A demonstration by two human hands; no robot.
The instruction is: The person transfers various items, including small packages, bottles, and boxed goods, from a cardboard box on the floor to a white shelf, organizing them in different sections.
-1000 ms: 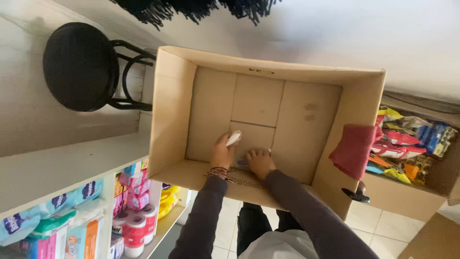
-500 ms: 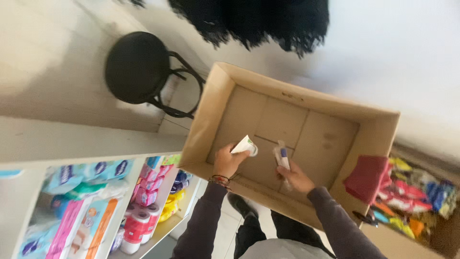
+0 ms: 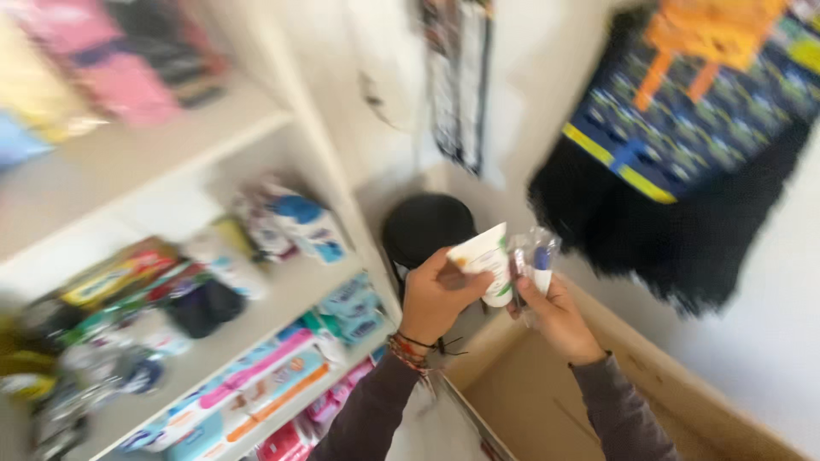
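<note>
A white tube (image 3: pixel 485 260) is held in the left hand (image 3: pixel 436 294), the fingers curled tight about its lower half, so that its long axis is tilted up and a little to the right. Just right of the tube, almost touching it, a small clear packet with a blue-and-white item inside (image 3: pixel 536 256) is pinched upright in the right hand (image 3: pixel 555 316), thumb and fingers closed on its lower end. The two things are kept side by side at the same height, neither hand being clearly nearer the shelves. Below the tube and to its right, the rim of an open cardboard box (image 3: pixel 632 376) is seen. Behind the tube a round black stool (image 3: pixel 423 226) is partly hidden. Left of the tube, white shelves (image 3: pixel 256 299) stocked with blurred packets are seen; right of it, dark and patterned cloth (image 3: pixel 683 171) hangs on the wall.
</note>
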